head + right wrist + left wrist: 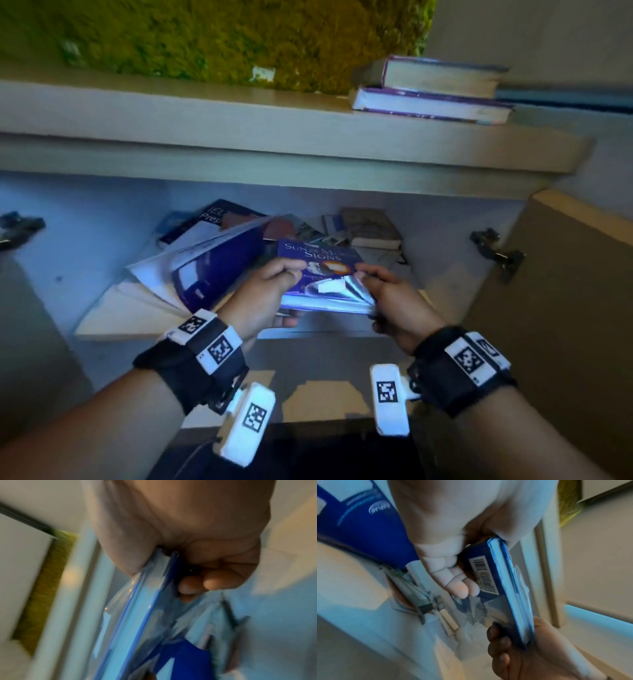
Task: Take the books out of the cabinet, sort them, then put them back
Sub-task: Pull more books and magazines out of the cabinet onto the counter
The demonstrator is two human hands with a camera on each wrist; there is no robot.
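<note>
Both hands, left hand (270, 294) and right hand (394, 301), grip blue book (318, 270), title away.

A big leaning book (205, 270) blocks the cabinet's left half (the right side (445, 253) lies open)

We see a blue book (317, 270) with pale lettering, purple-edged books (431, 89) above, black-and-white checked wristbands (219, 349).

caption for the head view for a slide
Both hands, left hand and right hand, lift the blue Sun and Moon Signs book from the open cabinet; two books already on top.
</note>
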